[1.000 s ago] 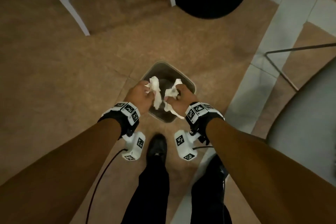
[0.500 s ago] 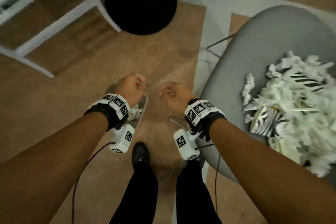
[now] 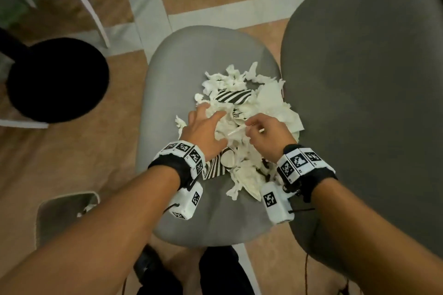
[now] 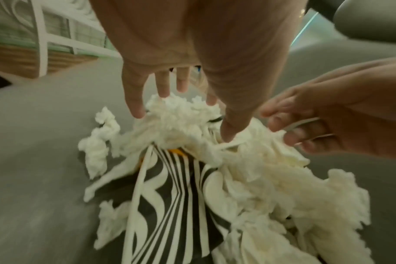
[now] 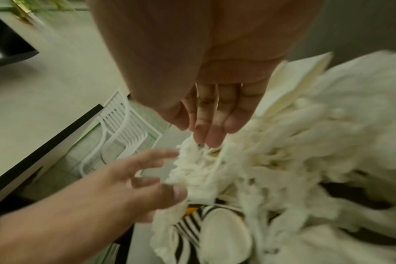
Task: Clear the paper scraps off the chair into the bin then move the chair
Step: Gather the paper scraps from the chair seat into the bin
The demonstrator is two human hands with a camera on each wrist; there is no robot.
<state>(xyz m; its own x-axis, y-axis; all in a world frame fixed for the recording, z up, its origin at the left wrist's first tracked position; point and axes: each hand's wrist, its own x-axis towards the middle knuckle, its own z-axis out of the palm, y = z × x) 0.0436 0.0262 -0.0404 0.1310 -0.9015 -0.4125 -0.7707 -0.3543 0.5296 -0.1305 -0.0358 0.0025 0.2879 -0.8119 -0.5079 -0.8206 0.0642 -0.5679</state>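
Only black-and-white striped scraps, unlettered.

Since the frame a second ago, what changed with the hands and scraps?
Then both hands held white paper scraps over the grey bin; those were let go. Both have since swung right to the grey chair seat. The left hand now spreads open on the pile of white and striped paper scraps; the right hand pinches a white scrap. The bin stands at lower left, the pile stays on the seat.
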